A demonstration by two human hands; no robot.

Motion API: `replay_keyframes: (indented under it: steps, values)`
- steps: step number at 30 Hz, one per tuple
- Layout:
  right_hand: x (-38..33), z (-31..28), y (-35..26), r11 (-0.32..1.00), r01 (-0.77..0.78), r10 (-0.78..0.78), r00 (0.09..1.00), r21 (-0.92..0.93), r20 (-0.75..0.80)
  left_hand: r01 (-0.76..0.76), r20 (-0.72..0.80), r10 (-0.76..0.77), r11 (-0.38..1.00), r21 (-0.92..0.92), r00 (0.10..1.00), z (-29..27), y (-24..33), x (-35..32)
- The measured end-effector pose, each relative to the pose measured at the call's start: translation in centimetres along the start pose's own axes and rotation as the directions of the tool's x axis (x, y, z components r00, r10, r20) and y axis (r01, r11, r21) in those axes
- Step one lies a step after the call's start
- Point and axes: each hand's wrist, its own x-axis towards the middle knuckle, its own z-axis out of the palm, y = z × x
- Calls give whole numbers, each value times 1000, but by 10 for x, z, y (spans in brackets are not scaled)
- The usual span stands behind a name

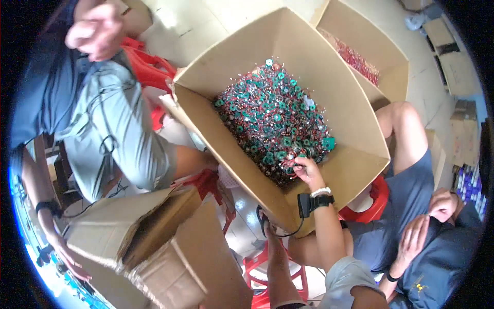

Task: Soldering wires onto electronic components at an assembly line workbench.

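Note:
My right hand [309, 172] reaches up from the lower edge into a large tilted cardboard box [345, 177]. Its fingers are closed on a small bunch of wired parts [292, 158], with red strands and shiny metal bits. Beneath and beyond it lies a heap of small electronic parts [275, 110], mixing green discs, red wires and silvery pieces. A black device [304, 205] is strapped to my right wrist beside a white bracelet [321, 191]; a black cable trails from it. My left hand cannot be made out. A bare limb [280, 270] rises outside the box; arm or leg, I cannot tell.
Behind stands another cardboard box [388, 56] with red parts. An open carton [170, 257] is at the lower left. A co-worker sits on the left, one hand [98, 33] blurred; another sits on the right, hands [411, 239] apart from mine. Red stools [370, 203] surround the box.

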Motion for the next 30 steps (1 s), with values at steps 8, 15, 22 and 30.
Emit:
replay_keyframes:
  steps: [8, 15, 22, 30]
  values:
    - [-155, 82, -12, 994, -32, 6, 973, 108, 233, -174, -231, 193, 980, 101, 954, -59, -8, -75]
    - [-310, 183, 5, 984, 33, 21, 955, -177, 297, -210, -306, 166, 970, -120, 938, -71, -11, -77]
    - [-496, 273, 31, 721, 72, 269, 888, -689, 374, -195, -413, -158, 696, -691, 897, -107, -95, -138]
    - [-661, 327, 211, 355, 34, 618, 741, -934, 263, -305, -364, -294, 226, -925, 884, -123, -279, -335]
